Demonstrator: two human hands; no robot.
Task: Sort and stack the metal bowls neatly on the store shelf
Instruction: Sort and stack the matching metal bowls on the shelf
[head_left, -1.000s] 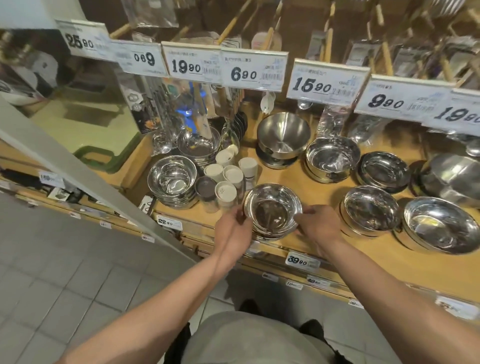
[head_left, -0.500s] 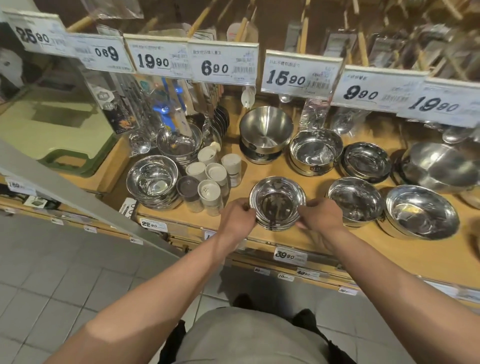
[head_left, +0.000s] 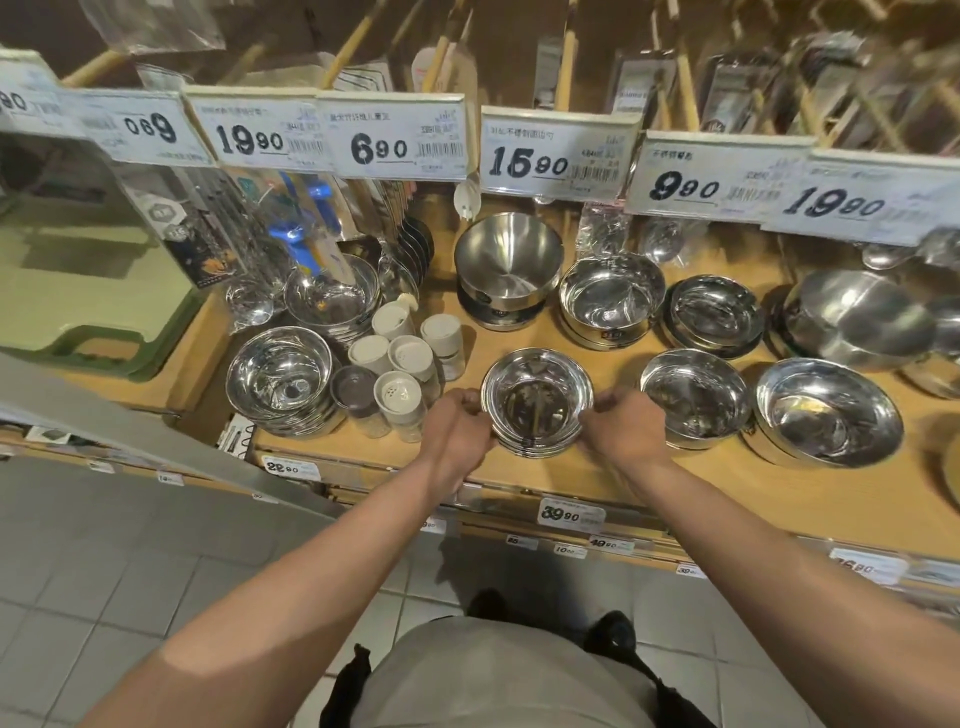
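Observation:
A small stack of shiny metal bowls (head_left: 536, 400) sits near the front edge of the wooden store shelf (head_left: 597, 467). My left hand (head_left: 460, 428) grips its left rim and my right hand (head_left: 623, 428) grips its right rim, fingers curled around the stack's sides. More bowl stacks stand around it: one at the front left (head_left: 280, 376), two at the front right (head_left: 693, 397) (head_left: 828, 410), and a deep matte bowl (head_left: 509, 262), a straight-walled bowl (head_left: 612, 299) and a flat bowl (head_left: 716, 317) in the back row.
Several white and dark shaker jars (head_left: 397, 358) stand just left of the held stack. Price tags (head_left: 558, 153) hang on a rail above the shelf, with packaged utensils behind. A green plastic tray (head_left: 88, 291) lies at the far left. Tiled floor below.
Both hands have stayed on the bowl stack, which shifted slightly back and rightward on the shelf. The camera view has dropped and drifted right.

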